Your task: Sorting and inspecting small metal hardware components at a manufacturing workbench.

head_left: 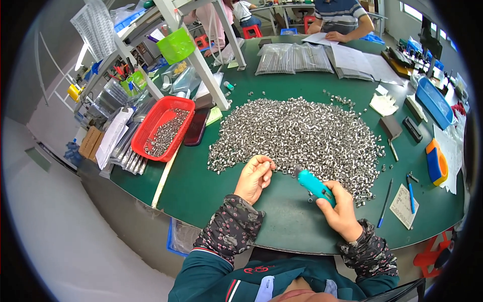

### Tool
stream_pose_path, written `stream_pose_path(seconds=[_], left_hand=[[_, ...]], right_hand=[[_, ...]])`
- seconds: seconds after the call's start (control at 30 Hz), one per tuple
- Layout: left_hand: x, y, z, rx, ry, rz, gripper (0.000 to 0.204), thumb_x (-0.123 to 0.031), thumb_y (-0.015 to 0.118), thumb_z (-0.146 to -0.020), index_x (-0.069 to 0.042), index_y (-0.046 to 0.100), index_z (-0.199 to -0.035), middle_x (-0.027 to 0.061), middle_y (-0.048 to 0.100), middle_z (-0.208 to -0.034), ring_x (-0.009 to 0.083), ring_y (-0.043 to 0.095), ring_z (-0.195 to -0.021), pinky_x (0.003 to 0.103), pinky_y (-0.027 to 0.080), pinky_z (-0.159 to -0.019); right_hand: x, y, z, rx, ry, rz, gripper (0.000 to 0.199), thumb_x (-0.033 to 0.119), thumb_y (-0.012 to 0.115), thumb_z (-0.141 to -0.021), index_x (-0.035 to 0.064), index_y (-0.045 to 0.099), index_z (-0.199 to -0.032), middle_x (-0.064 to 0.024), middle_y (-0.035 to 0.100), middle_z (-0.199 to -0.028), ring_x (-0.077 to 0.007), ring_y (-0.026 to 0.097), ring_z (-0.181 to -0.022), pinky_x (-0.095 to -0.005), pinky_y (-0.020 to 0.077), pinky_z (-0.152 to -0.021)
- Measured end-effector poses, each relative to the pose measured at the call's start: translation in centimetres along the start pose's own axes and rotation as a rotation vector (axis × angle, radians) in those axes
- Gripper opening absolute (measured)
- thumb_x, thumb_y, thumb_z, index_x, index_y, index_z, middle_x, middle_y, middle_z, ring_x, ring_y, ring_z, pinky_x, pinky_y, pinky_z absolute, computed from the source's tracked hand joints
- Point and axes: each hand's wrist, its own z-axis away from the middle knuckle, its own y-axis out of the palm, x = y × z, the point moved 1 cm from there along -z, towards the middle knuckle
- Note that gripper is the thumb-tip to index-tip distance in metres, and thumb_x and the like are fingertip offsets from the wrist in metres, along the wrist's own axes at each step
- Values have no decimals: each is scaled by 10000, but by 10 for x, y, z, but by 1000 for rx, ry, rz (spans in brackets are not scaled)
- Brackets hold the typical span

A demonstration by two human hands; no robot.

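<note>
A broad heap of small metal rings [302, 128] lies on the green tabletop [282, 216]. My right hand [344, 209] is wrapped round a teal handheld tool [314, 185], whose dark tip points toward the heap's near edge. To the left of that tip, my left hand [255, 178] is closed, thumb and index finger pinched together over the near edge of the heap. Whatever sits between those fingertips, if anything, is too small to make out. A few loose rings lie beneath the tool.
A red basket [143, 138] with more rings stands at left beside a dark phone [196, 127]. Pens [411, 194], a paper slip [403, 206] and an orange-blue tape dispenser [436, 163] are at right. Bagged parts [294, 59] lie at the back, near another person [339, 20].
</note>
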Motion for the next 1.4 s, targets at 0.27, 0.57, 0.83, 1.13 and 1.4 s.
stream_pose_path(seconds=[0.27, 0.57, 0.83, 1.13, 1.4], left_hand=[[2, -6, -4, -10, 24, -8, 74, -95, 470, -803, -58, 473, -867, 23, 497, -770, 52, 390, -535, 160, 300, -413], [-5, -6, -10, 14, 3, 45, 90, -124, 448, -821, -50, 475, -864, 30, 468, -743, 76, 388, -543, 180, 311, -427], [-1, -7, -11, 10, -14, 48, 106, -123, 454, -818, -39, 486, -874, 28, 478, -736, 76, 398, -545, 181, 317, -423], [-4, -1, -7, 43, 8, 57, 90, -49, 462, -777, -53, 468, -868, 30, 490, -777, 63, 400, -550, 170, 317, -427], [0, -7, -7, 17, 30, 70, 109, -136, 467, -818, -57, 480, -892, 18, 475, -745, 55, 381, -539, 161, 311, -420]], right_hand=[[33, -26, -14, -218, 205, -1336, 254, 226, 540, -755, 84, 360, -644, -13, 351, -498, -96, 295, -400, -222, 256, -392], [115, -90, -34, 276, -582, -1459, 167, 137, 529, -744, 75, 470, -887, -82, 499, -706, -134, 415, -458, -246, 291, -345], [126, -87, -30, -25, -580, -1411, 106, -75, 549, -611, -28, 525, -520, -116, 524, -506, -141, 401, -294, -215, 295, -300], [102, -73, -16, -285, -99, -1324, 108, 96, 461, -754, 14, 443, -823, -102, 509, -513, -141, 392, -310, -260, 281, -320], [1, 16, -16, 209, 680, -735, 241, 135, 548, -745, 4, 473, -932, 4, 470, -767, -49, 407, -715, -185, 328, -643]])
